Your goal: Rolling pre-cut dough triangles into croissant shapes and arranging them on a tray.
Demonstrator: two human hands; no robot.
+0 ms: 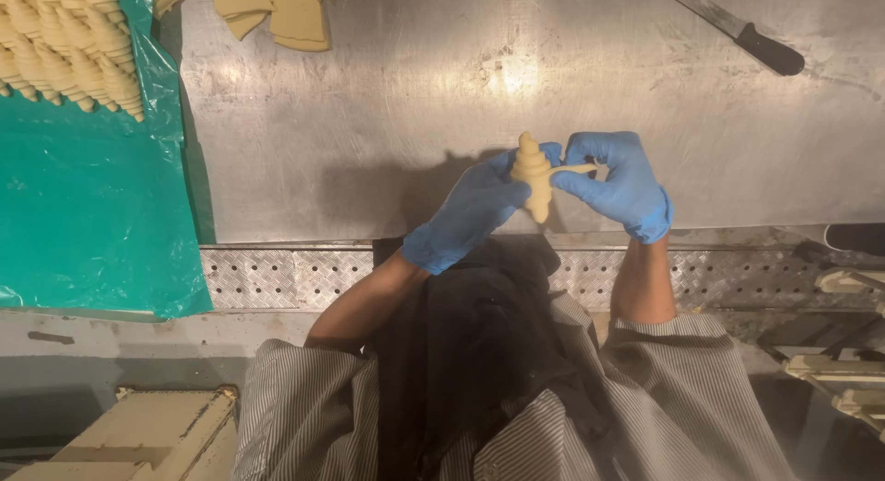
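Steel table (pixel 387 122); both grips closed on dough (pixel 533 172)

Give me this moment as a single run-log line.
left hand: grips rolled dough piece | right hand: pinches its thin tail | both gloved blue, above steel table | knife: far right, untouched

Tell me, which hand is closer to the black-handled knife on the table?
Right. The right hand pinches the dough's tail below and left of the knife. The left hand holds the rolled dough farther left, away from it.
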